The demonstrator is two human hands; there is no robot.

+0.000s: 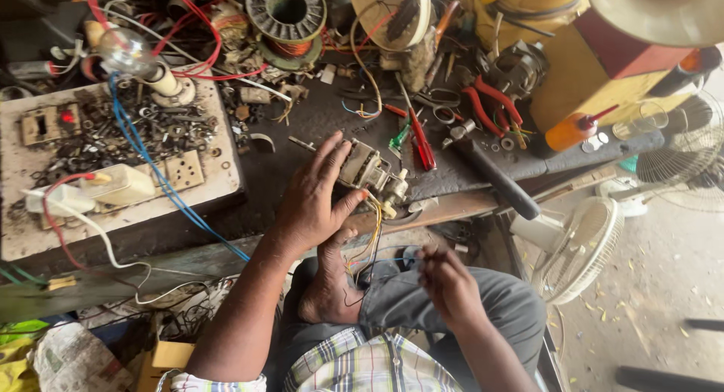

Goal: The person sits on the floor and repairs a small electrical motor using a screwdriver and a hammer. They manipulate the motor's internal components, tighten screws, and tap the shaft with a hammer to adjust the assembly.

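Left hand (309,203) lies spread over the small motor (367,171), fingers splayed on its near and top faces, thumb hooked under the lower side; it presses and steadies rather than closing fully round it; the motor sits at the near edge of the bench (302,128), tilted, with its shaft end toward the red-handled screwdriver (421,143) just to its right; a bundle of thin wires (367,241), yellow and dark, drops from the motor's underside toward the lap; right hand (450,283) hangs well below and right of the motor, fingertips pinched together on what looks like a wire end, though the end itself is too small to make out; judgement: the step in hand is work on these leads while the motor is held fixed; to do it well, keep the left palm bearing down so the motor does not rock off the bench edge; keep slack in the wires so the joints at the motor take no pull; handle one lead at a time, held apart from its neighbours; red-handled pliers (486,105) lie farther right of the motor, beyond the screwdriver, within reach; a copper-wound coil (287,15) sits well behind the motor; loose washers and scraps to its left are best kept out of the leads.
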